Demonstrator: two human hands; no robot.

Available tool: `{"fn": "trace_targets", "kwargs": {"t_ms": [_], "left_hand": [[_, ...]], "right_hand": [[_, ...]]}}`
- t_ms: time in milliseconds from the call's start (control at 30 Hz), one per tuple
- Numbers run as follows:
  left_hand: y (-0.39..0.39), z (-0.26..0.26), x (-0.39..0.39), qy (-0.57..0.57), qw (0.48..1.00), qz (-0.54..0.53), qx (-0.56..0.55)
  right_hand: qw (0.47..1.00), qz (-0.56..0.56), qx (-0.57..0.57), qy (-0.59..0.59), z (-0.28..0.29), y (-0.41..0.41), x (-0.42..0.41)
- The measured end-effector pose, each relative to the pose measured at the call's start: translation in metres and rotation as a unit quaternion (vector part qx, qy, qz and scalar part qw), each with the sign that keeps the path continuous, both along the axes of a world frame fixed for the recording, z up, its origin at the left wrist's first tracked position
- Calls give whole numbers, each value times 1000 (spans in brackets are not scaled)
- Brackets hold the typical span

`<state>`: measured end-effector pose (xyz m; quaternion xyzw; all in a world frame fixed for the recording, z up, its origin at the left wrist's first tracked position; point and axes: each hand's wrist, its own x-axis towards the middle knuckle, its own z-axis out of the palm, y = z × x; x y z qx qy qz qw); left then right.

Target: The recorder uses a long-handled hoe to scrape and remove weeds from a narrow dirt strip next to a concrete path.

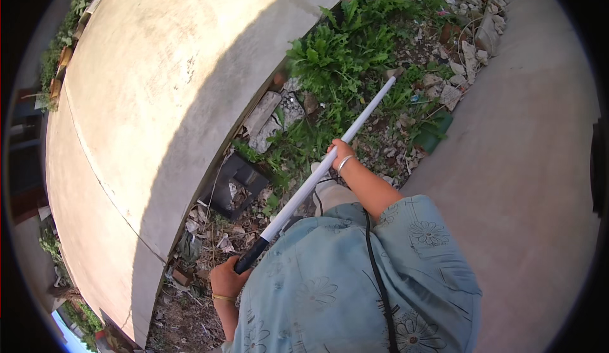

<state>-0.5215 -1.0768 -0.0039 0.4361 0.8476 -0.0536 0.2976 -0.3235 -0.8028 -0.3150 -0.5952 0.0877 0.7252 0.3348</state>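
A long white pole (304,192) runs slantwise across my front, from low left to upper right. My left hand (229,278), with a yellow bangle at the wrist, is wrapped around the black grip (252,255) at its near end. Farther up the shaft, my right hand (340,154) grips the white part; a silver bangle (346,163) circles that wrist. The pole's far end reaches low green leafy weeds (342,58) and stones. Whether a tool head is fitted there I cannot tell.
Broken concrete chunks (276,119), a black plastic box (233,184) and a green container (433,132) lie in the rubble strip. A raised edge separates it from concrete paving (157,91) on the left. A smooth grey surface (523,172) borders the right. A black cord (376,272) hangs down my shirt.
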Motion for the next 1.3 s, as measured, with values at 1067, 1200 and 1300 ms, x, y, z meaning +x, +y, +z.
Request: {"fn": "trace_targets", "kwargs": {"t_ms": [1067,1200,1300], "left_hand": [[37,-18,18,-11,999,-2,-36],[31,11,15,12,996,6,-84],[13,37,0,40,997,12,-63]], "right_hand": [[997,39,-49,-52,10,46,-30],[993,70,-67,-65,-9,6,-47],[992,19,-122,11,-9,-44,-64]]}}
